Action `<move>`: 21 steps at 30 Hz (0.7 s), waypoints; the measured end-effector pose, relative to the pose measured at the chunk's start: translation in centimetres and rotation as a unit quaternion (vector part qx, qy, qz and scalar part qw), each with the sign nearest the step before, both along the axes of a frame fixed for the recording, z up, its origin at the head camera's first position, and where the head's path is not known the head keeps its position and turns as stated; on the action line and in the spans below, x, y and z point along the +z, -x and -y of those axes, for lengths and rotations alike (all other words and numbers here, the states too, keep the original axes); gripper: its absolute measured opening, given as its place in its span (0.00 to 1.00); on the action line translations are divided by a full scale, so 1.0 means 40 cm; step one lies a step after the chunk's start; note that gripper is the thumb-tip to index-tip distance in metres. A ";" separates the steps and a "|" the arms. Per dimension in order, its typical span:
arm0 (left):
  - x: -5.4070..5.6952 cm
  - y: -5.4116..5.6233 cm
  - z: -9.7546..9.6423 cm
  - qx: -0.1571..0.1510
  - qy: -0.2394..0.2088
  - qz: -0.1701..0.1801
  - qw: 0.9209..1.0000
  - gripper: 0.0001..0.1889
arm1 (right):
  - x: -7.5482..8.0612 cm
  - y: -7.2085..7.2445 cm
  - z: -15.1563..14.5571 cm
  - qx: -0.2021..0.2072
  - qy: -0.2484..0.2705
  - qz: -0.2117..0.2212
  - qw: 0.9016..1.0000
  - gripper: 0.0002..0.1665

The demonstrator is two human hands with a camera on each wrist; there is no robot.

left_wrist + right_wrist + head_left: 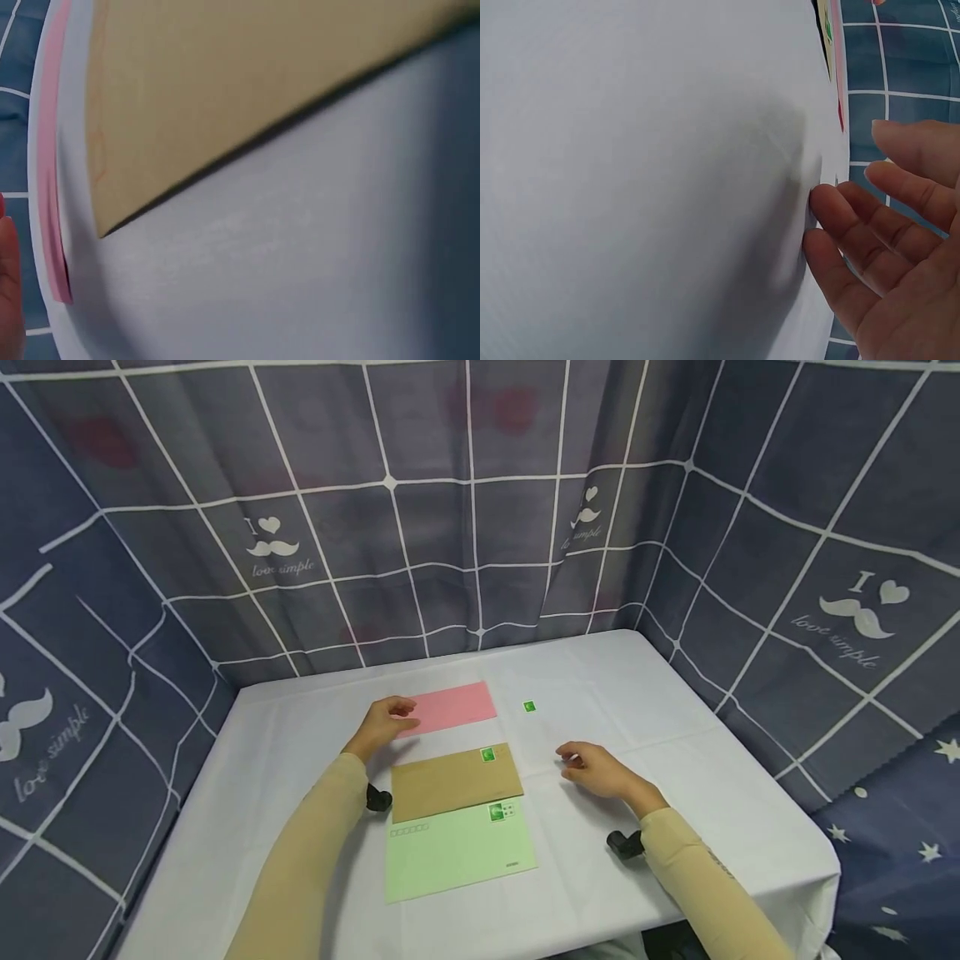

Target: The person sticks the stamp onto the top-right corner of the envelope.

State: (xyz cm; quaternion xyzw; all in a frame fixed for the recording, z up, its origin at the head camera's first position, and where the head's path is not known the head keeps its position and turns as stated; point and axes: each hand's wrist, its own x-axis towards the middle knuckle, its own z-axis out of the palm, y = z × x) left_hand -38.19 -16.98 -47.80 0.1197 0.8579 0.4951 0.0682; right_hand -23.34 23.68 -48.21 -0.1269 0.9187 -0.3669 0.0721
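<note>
A pink envelope (455, 707) lies farthest back on the white table. My left hand (382, 725) is at its left end, fingers loosely bent over that edge in the head view. In the left wrist view the fingers (10, 292) show only at the left border, a little apart from the pink strip. To the right of the pink envelope lies a small loose green stamp (529, 706). My right hand (597, 768) hovers low over the cloth nearer to me, its relaxed fingers (859, 232) holding nothing.
A brown envelope (450, 783) with a green stamp (488, 754) at its top right lies in front of the pink one. Nearest is a light green envelope (457, 856), also bearing a stamp (497, 812). Gridded dark curtains (427, 527) surround the table (585, 877).
</note>
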 end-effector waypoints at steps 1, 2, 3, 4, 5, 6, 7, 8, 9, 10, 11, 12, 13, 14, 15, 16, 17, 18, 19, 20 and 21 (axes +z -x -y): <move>-0.003 0.002 0.002 0.003 0.002 0.002 1.000 0.24 | -0.002 0.000 0.001 0.001 0.000 0.000 1.000 0.23; -0.007 0.005 0.004 0.007 0.002 0.003 1.000 0.24 | -0.003 0.000 0.001 0.001 0.002 -0.001 1.000 0.23; -0.011 0.008 0.005 0.012 0.001 0.006 1.000 0.24 | -0.005 -0.001 0.001 0.002 0.003 -0.002 1.000 0.23; -0.015 0.011 0.007 0.014 0.001 0.008 1.000 0.24 | -0.007 -0.001 0.002 0.002 0.003 -0.004 1.000 0.23; -0.018 0.013 0.007 0.018 0.000 0.010 1.000 0.24 | -0.008 -0.001 0.002 0.002 0.004 -0.005 1.000 0.23; -0.021 0.017 0.008 0.022 -0.004 0.011 1.000 0.23 | -0.009 0.000 0.002 0.001 0.004 -0.006 1.000 0.23; -0.024 0.019 0.008 0.025 -0.007 0.011 1.000 0.23 | -0.010 0.000 0.003 0.000 0.003 -0.007 1.000 0.23; -0.027 0.022 0.009 0.028 -0.010 0.011 1.000 0.23 | -0.010 0.000 0.002 -0.002 0.004 -0.007 1.000 0.23; -0.031 0.026 0.009 0.029 -0.012 0.010 0.999 0.23 | -0.010 0.000 0.002 -0.004 0.004 -0.007 1.000 0.23; -0.034 0.029 0.010 0.032 -0.015 0.009 0.999 0.23 | -0.010 -0.001 0.003 -0.006 0.005 -0.006 1.000 0.23; -0.038 0.032 0.011 0.033 -0.018 0.007 0.999 0.23 | -0.010 0.000 0.003 -0.008 0.006 -0.005 1.000 0.23; -0.042 0.035 0.012 0.034 -0.018 0.005 0.999 0.23 | -0.010 0.000 0.003 -0.007 0.006 -0.007 1.000 0.23; -0.045 0.037 0.013 0.035 -0.012 0.005 0.999 0.23 | -0.011 0.000 0.004 -0.008 0.008 -0.005 1.000 0.22; -0.049 0.039 0.014 0.034 -0.008 0.004 0.999 0.22 | -0.011 0.000 0.004 -0.010 0.007 -0.005 1.000 0.22; -0.051 0.041 0.014 0.034 -0.006 0.004 0.999 0.22 | -0.012 0.000 0.004 -0.009 0.007 -0.007 1.000 0.22; -0.053 0.042 0.015 0.034 0.000 0.005 0.999 0.22 | -0.012 0.001 0.004 -0.011 0.006 -0.008 1.000 0.22; -0.055 0.043 0.015 0.032 0.007 0.006 0.999 0.22 | -0.013 0.002 0.004 -0.010 0.005 -0.012 1.000 0.22; -0.055 0.045 0.014 0.031 0.015 0.007 0.999 0.22 | -0.012 0.002 0.003 -0.012 0.003 -0.015 1.000 0.21; -0.056 0.046 0.013 0.030 0.019 0.009 0.999 0.22 | -0.012 0.003 0.003 -0.018 0.001 -0.015 1.000 0.21; -0.056 0.049 0.011 0.027 0.023 0.009 0.999 0.22 | -0.011 0.004 0.002 -0.021 -0.001 -0.018 1.000 0.21; -0.057 0.051 0.009 0.025 0.029 0.011 0.999 0.22 | -0.010 0.005 0.001 -0.024 -0.002 -0.020 1.000 0.20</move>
